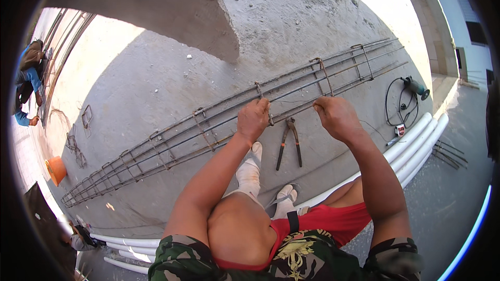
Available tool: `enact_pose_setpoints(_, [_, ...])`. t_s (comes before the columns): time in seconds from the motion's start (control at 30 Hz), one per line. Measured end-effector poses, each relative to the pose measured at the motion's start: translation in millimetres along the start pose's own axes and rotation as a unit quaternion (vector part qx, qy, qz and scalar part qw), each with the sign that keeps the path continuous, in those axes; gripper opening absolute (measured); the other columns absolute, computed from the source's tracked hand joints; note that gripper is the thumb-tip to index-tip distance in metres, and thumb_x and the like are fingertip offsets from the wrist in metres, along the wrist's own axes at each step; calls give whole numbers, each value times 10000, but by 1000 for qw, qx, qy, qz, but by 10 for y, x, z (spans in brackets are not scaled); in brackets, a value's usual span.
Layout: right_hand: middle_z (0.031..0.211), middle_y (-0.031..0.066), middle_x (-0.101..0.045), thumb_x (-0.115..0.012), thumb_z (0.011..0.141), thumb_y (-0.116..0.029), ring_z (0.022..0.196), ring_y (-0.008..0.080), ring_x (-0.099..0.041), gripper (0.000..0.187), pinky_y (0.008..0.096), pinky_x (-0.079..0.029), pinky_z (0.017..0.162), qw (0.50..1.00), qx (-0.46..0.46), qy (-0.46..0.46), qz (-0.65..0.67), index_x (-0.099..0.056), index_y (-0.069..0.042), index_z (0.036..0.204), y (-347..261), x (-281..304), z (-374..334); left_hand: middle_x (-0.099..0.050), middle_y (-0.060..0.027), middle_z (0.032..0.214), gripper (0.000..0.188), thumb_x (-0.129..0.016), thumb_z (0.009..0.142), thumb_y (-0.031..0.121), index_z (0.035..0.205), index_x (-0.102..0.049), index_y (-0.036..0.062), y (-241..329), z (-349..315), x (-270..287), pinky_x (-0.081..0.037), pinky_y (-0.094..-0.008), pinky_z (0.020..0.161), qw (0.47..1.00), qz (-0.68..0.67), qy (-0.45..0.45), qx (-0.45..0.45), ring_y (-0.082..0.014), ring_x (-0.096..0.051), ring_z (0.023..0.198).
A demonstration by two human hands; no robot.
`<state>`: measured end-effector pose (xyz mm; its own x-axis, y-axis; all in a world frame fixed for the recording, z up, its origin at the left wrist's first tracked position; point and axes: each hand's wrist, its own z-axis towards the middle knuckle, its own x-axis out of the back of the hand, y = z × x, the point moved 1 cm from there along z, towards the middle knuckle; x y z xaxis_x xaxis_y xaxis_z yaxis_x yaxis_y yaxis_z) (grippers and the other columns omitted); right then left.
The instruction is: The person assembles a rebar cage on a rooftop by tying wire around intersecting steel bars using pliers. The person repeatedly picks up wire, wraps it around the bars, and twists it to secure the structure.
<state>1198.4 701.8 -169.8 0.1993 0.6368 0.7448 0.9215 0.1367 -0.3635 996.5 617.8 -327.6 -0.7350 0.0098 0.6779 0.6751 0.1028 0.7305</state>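
A long cage of steel reinforcing bars (208,116), with square stirrups spaced along it, lies slantwise across the concrete floor. My left hand (253,118) is closed at one of its stirrups (259,90), fingers against the near bars. My right hand (336,118) pinches a thin tie wire (292,101), which runs across the cage toward my left hand. The wire's tail trails out past my right wrist. Whether the left fingers grip the wire, the stirrup or both is hidden. Pincers with dark, orange-marked handles (282,148) lie on the floor between my hands.
A corded angle grinder (415,86) and a tape measure (399,130) lie at the right, near white pipes (411,148). A concrete column (172,10) rises beyond the cage. An orange bucket (55,170) and a crouching co-worker (30,80) are far left; another person (79,239) is lower left.
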Motion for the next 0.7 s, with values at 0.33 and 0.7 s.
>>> enact_pose_setpoints(0.33, [1023,194,-589,-792,753,-396,927,391,-621,674,436,-509,790,983,-135,-37,120,-525,22,1209,-45,-1645,-511,-676,-194,863,229,-545,942,267,969,-633,58,134,384,167,-492,-493,706,998,2,-52,33,-394,-645,830])
enact_pose_setpoints(0.7, [1088,235,-579,-763,734,-296,991,414,-598,736,475,-493,866,971,-216,38,92,-407,34,1287,498,-2800,-416,-668,-209,842,277,-570,929,280,913,-676,25,371,638,395,-483,-455,737,988,-85,-105,75,-395,-640,826])
